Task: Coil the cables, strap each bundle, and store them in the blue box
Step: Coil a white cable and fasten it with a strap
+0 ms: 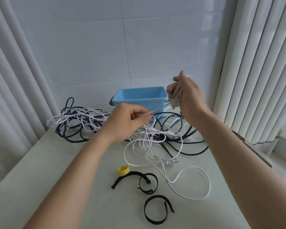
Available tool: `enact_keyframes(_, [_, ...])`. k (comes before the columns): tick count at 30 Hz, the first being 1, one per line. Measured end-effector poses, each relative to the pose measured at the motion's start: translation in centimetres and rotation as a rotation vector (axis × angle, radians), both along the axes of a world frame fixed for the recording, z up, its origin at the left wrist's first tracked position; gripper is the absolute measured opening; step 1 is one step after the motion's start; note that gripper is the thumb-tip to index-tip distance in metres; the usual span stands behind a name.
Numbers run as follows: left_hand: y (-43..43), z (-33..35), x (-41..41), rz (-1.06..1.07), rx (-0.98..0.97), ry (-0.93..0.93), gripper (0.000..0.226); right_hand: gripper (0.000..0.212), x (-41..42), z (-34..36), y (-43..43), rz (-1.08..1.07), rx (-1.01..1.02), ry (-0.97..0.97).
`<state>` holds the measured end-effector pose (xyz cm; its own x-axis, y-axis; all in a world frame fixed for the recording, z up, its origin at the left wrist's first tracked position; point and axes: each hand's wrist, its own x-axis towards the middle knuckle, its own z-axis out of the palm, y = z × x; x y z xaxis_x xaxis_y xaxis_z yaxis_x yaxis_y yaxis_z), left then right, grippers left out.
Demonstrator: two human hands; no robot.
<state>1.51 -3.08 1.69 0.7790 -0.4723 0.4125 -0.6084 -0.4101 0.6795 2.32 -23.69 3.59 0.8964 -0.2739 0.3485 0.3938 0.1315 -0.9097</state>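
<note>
My right hand [187, 95] is raised in front of the blue box [139, 95] and grips a small coil of white cable [176, 96] wound around its fingers. My left hand [129, 120] pinches the same white cable, which runs taut between the two hands. Below them a tangle of white cables [147, 142] and black cables [73, 128] lies on the table. The blue box stands open against the wall behind the tangle. Black straps [149, 183] lie at the front of the table, one more black strap [157, 210] nearer to me.
A yellow strap roll [123, 170] sits beside the black straps. A white plug [169, 162] lies at the end of a loose white cable. White curtains [257, 63] hang at right and left. The pale table [56, 179] ends at a window sill on the right.
</note>
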Motion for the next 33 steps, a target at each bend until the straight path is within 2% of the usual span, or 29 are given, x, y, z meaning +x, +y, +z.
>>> enact_keyframes(2, [0.4, 0.7, -0.5, -0.037, 0.094, 0.029, 0.013, 0.038, -0.4, -0.7, 0.6, 0.002, -0.301, 0.033])
enact_keyframes(4, [0.6, 1.4, -1.2, -0.107, 0.136, 0.064, 0.015, 0.045, -0.8, -1.3, 1.1, 0.076, -0.504, 0.072])
enact_keyframes(8, [1.1, 2.3, -2.0, -0.240, -0.079, 0.203, 0.030, 0.067, -1.2, -2.0, 1.3, 0.325, -0.649, 0.169])
enact_keyframes(12, [2.1, 2.3, -0.9, -0.236, -0.302, 0.211, 0.033, 0.082, -1.2, -1.9, 1.2, 0.632, -0.562, 0.300])
enact_keyframes(14, [2.5, 1.6, 0.0, -0.169, -0.375, 0.192, 0.027, 0.082, -1.2, -2.1, 1.2, 0.778, -0.504, 0.317])
enact_keyframes(17, [2.6, 0.3, 1.2, -0.025, -0.445, 0.154, 0.017, 0.058, -1.3, -2.5, 1.2, 0.932, -0.420, 0.252])
enact_keyframes(19, [2.5, -0.5, 1.6, -0.002, -0.472, 0.209, 0.019, 0.043, -1.3, -2.6, 1.3, 0.973, -0.359, 0.219])
enact_keyframes(22, [2.1, -1.6, 1.8, -0.091, -0.402, 0.380, 0.034, 0.035, -1.4, -2.4, 1.5, 1.005, -0.198, 0.198])
enact_keyframes(26, [1.5, -2.0, 1.6, -0.312, -0.394, 0.579, 0.051, 0.040, -1.0, -2.6, 1.7, 0.940, -0.047, 0.172])
enact_keyframes(29, [0.8, -1.8, 0.9, -0.346, -0.329, 0.501, 0.040, 0.040, -0.8, -2.8, 1.8, 0.872, -0.041, 0.155])
enact_keyframes(31, [0.5, -1.8, 0.6, -0.261, -0.324, 0.420, 0.031, 0.038, -1.1, -2.7, 1.9, 0.796, -0.068, 0.157])
enact_keyframes(33, [0.7, -1.8, 0.5, -0.174, -0.328, 0.351, 0.033, 0.033, -1.7, -2.7, 2.0, 0.756, -0.099, 0.160])
